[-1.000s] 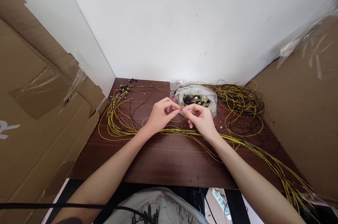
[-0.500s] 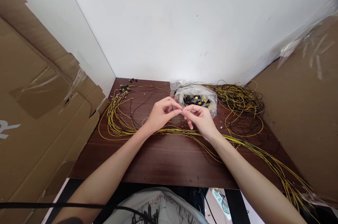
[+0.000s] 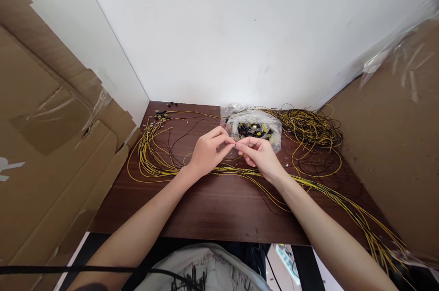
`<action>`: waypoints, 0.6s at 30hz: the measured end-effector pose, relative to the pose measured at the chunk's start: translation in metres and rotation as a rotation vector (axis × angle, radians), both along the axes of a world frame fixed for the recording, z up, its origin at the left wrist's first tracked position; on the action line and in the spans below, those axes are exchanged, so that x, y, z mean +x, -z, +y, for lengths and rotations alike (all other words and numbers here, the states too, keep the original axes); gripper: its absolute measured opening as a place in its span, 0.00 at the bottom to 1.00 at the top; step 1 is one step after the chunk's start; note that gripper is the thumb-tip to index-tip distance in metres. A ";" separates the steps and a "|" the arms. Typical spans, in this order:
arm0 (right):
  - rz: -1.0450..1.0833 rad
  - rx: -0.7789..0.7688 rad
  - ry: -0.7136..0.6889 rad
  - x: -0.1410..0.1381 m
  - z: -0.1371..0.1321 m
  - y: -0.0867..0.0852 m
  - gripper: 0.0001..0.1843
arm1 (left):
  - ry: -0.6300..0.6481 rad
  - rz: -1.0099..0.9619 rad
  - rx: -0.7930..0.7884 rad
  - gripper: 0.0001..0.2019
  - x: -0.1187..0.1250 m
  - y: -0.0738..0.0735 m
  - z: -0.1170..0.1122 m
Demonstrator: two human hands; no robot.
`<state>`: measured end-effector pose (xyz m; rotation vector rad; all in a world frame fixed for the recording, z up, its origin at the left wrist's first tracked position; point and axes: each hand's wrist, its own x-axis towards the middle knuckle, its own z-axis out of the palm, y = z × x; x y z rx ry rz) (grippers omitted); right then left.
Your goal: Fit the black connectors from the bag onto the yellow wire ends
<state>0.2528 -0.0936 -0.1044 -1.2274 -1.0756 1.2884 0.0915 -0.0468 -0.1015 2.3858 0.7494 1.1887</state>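
Above the middle of the brown table, my left hand point(image 3: 211, 149) and my right hand point(image 3: 258, 153) meet fingertip to fingertip. Each is closed in a pinch; whatever lies between the fingertips is too small to make out. Below and behind the wrists runs a long bundle of yellow and black wires point(image 3: 236, 171), lying across the tabletop. Just beyond my fingers sits a clear plastic bag point(image 3: 276, 129), its mouth open, holding black and yellow connector parts point(image 3: 252, 131).
A tangled heap of yellow and black wire point(image 3: 310, 129) lies at the back right. Small black and yellow parts point(image 3: 161, 116) are at the back left. Cardboard point(image 3: 68, 135) stands on the left and more cardboard point(image 3: 401, 145) on the right; a white wall point(image 3: 233, 44) closes the back.
The right hand's lower fingers have curled in slightly. Both hands stay in nearly the same place, fingertips still together.
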 end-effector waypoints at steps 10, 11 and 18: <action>-0.066 0.030 -0.030 -0.003 0.000 0.006 0.19 | -0.151 0.370 0.397 0.13 -0.004 0.004 -0.001; -0.083 0.031 -0.030 -0.003 0.000 0.006 0.19 | -0.162 0.391 0.412 0.13 -0.004 0.004 -0.002; -0.130 0.034 -0.001 -0.004 0.001 0.010 0.19 | -0.180 0.416 0.412 0.12 -0.003 0.004 -0.004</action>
